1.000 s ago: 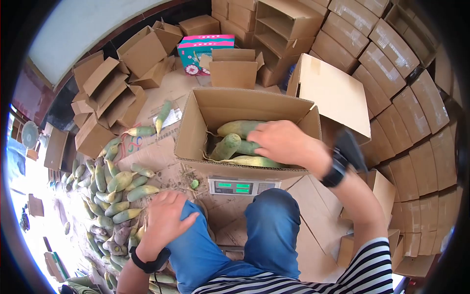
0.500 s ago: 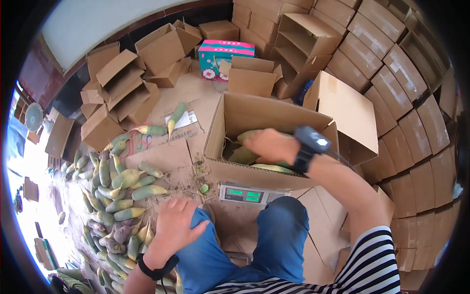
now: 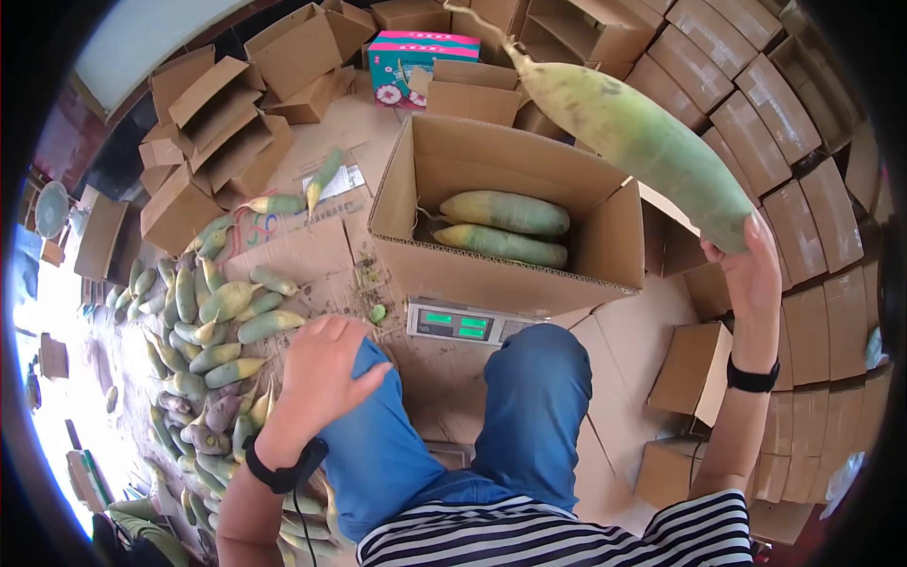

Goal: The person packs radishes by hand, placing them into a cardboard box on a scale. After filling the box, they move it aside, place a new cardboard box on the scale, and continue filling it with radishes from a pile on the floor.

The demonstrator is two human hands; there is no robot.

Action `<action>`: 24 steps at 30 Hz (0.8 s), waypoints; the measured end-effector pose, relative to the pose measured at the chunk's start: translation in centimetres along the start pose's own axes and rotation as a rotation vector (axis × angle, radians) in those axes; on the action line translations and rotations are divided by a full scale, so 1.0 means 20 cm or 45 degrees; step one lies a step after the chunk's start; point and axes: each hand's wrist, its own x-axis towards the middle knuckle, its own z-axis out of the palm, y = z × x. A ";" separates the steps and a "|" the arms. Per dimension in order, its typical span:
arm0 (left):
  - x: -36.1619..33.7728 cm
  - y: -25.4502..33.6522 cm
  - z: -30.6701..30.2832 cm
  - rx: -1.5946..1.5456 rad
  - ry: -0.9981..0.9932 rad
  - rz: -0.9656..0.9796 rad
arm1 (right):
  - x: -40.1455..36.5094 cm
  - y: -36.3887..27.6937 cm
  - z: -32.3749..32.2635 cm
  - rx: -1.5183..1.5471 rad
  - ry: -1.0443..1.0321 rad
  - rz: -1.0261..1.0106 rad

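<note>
High on the right, my right hand [image 3: 753, 274] grips the thick end of a large green radish [image 3: 633, 128], its pale root tail pointing up and to the left. My left hand [image 3: 326, 373] lies on my left knee, fingers stretched, holding nothing. Between the two hands stands an open cardboard box [image 3: 510, 283] with two green radishes [image 3: 510, 212] side by side on its bottom. Under the box's front edge, a scale [image 3: 449, 322] shows green lit digits.
A big pile of green radishes [image 3: 213, 354] spreads over the floor on the left. Open cardboard boxes [image 3: 213, 113] and a pink and teal carton [image 3: 420, 66] stand at the back. Stacked boxes [image 3: 794, 189] form a wall on the right.
My right hand has come up out of the box and to the right, now with a radish in it. My left hand stays on the knee. The view has tilted slightly.
</note>
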 end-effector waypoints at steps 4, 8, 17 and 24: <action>0.00 0.00 0.01 0.028 -0.009 -0.011 | -0.09 -0.03 0.00 0.163 -0.019 0.075; 0.01 -0.01 0.01 -0.008 0.068 0.030 | -0.12 -0.05 0.02 0.208 0.091 0.087; 0.00 -0.01 0.02 -0.006 0.058 0.012 | -0.14 0.01 0.04 0.430 -0.228 0.193; 0.00 0.03 -0.04 -0.120 0.008 -0.035 | -0.21 0.03 0.37 0.251 -0.264 0.230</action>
